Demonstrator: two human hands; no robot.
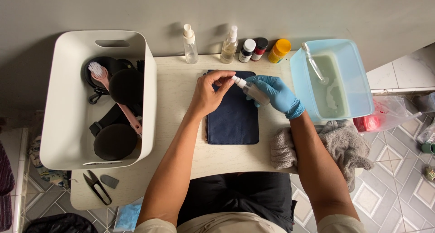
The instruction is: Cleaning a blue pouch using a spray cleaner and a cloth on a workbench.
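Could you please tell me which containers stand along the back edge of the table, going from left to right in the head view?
Clear spray bottle → yellowish spray bottle → white-capped jar → red-labelled jar → orange jar → blue tub.

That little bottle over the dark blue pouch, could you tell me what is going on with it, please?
A person seated at a small table holds a small clear bottle in the gloved right hand, while the bare left hand pinches its white cap. Both hands are above a dark blue pouch lying flat. A grey towel sits under the right forearm, beside a blue tub of cloudy liquid.
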